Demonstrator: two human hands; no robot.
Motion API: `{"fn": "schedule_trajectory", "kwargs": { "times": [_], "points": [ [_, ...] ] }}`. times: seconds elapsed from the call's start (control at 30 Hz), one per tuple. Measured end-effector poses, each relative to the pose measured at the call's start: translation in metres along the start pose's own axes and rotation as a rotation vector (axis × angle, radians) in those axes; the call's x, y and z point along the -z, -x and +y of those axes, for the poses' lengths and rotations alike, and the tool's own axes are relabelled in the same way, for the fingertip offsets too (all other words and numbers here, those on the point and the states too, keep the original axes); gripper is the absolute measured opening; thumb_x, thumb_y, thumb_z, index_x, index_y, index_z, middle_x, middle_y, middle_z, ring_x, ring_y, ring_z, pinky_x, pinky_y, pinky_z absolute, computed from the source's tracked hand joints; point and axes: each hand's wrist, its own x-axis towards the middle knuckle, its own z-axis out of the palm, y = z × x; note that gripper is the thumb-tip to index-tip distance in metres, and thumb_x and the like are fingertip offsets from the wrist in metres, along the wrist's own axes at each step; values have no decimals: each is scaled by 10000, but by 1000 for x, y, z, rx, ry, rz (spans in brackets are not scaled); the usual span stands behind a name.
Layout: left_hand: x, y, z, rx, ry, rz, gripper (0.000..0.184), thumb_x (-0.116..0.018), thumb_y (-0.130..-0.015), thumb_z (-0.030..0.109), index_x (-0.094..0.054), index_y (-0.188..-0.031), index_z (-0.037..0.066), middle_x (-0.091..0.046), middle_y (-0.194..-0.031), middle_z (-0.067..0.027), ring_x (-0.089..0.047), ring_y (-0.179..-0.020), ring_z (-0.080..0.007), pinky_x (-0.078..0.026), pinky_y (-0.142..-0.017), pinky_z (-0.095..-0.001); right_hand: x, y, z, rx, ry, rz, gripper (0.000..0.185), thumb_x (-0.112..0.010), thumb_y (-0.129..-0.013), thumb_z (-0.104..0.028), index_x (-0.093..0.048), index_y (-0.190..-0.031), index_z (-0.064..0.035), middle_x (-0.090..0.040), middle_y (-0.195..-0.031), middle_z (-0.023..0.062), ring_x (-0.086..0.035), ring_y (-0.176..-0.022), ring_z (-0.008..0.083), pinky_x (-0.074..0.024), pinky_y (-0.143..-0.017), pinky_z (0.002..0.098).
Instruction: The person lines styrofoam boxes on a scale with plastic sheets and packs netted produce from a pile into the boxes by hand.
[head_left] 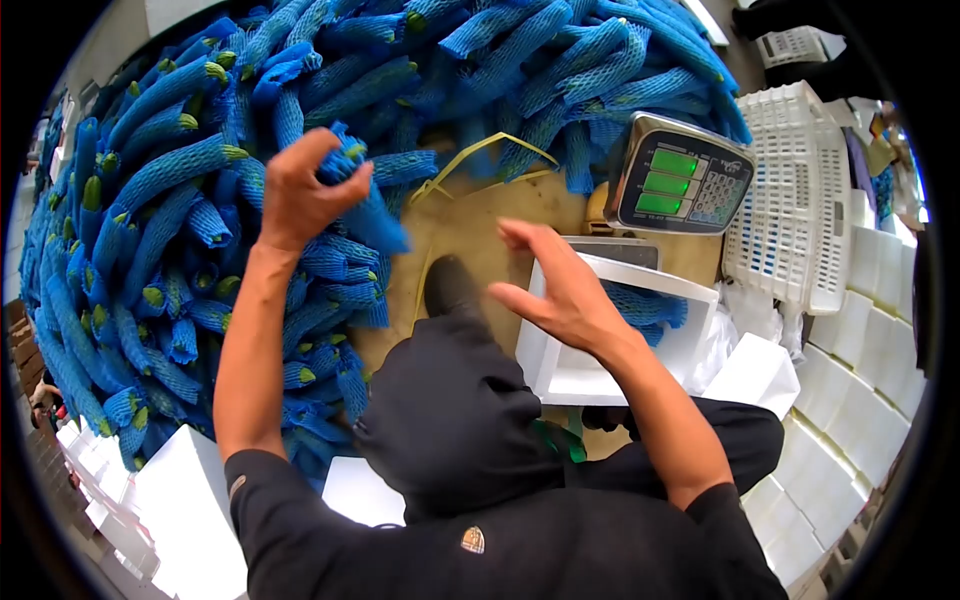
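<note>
My left hand (305,195) is curled around the upper part of a long green vegetable in a blue foam net (378,222), held slanting over the edge of a big pile. Its exact kind is hidden by the net. My right hand (560,290) is slightly blurred, with thumb and fingers spread and nothing between them. It hovers at the left side of a white foam box (610,378). Inside that box lie a few more netted vegetables (645,308). The box stands close to a scale with a lit green display (672,182).
A pile of blue-netted vegetables (160,180) curves around the left and far side. A white plastic crate (785,200) stands right of the scale, with stacked white foam boxes (830,400) beyond. A yellow strap (480,148) lies on the tan floor. Another white foam box (190,510) is at lower left.
</note>
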Motion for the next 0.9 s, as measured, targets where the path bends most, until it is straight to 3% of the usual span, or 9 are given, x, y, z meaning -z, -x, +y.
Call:
{"fn": "schedule_trajectory", "kwargs": {
  "times": [0.1, 0.2, 0.3, 0.4, 0.43, 0.6, 0.7, 0.77, 0.9],
  "points": [
    [16, -30, 46, 141, 210, 31, 260, -831, -827, 129, -589, -812, 36, -500, -670, 1, -450, -632, -48, -427, -557, -252, -7, -42, -14, 248, 41, 63, 1008, -869, -806, -510, -414, -1534, 19, -474, -1536, 264, -444, -1443, 423, -365, -1209, 475],
    [19, -56, 88, 91, 324, 91, 253, -821, -838, 131, -581, -808, 57, -460, -678, 47, -417, -654, -19, -380, -561, -214, 12, -82, -25, 408, 163, 217, 1163, -895, -724, -590, -379, -1558, 35, -468, -1544, 270, -429, -1454, 430, -315, -1242, 489],
    [18, -79, 110, 78, 417, 84, 292, -807, -901, 332, -657, -887, 82, -556, -726, 23, -541, -684, -59, -477, -654, -228, 49, -82, -47, 260, 50, 23, 880, -912, -743, -436, -532, -1455, -87, -658, -1298, 192, -592, -1263, 396, -442, -1128, 474],
    [1, -97, 121, 346, 763, -29, 483, -747, -904, 516, -686, -1206, 143, -651, -1095, -47, -661, -973, -147, -565, -854, -322, 64, -51, -44, 153, -194, -10, 795, -895, -800, -312, -525, -1451, -46, -680, -1264, 151, -652, -1183, 276, -522, -1055, 409],
    [0, -107, 153, 422, 1227, -48, 138, -742, -901, 139, -668, -1005, 86, -670, -812, -13, -658, -661, -112, -545, -628, -239, 74, -38, -46, 151, -238, 1, 805, -889, -803, -324, -517, -1459, -41, -675, -1295, 158, -648, -1201, 279, -520, -1065, 410],
    [-57, -103, 188, 554, 1402, -307, 87, -723, -925, 146, -688, -948, 70, -675, -816, -18, -657, -677, -113, -544, -632, -249, 89, 30, -20, -61, -696, -202, 1247, -910, -681, -532, -294, -1616, 18, -501, -1517, 250, -500, -1398, 354, -402, -1185, 440],
    [-89, -87, 212, 601, 1526, -339, 104, -717, -948, 174, -699, -963, 73, -680, -842, -22, -660, -729, -109, -546, -685, -247, 107, 71, -20, -274, -669, -182, 1085, -908, -675, -441, -442, -1541, 19, -601, -1421, 214, -588, -1295, 325, -434, -1153, 417],
    [-104, -75, 223, 669, 1508, -450, 192, -732, -960, 231, -685, -1066, 77, -669, -887, -21, -643, -762, -103, -534, -697, -244, 117, 91, -2, -309, -650, -210, 1031, -900, -683, -414, -475, -1518, 16, -624, -1393, 200, -608, -1261, 311, -441, -1143, 410],
    [-108, -53, 229, 426, 904, -769, 778, -712, -925, 629, -519, -1465, 102, -634, -1308, -125, -612, -1187, -240, -472, -1095, -463, 136, 123, 31, -317, -600, -291, 950, -880, -724, -365, -494, -1505, 13, -634, -1382, 189, -612, -1251, 294, -446, -1133, 403]
  ]
}}
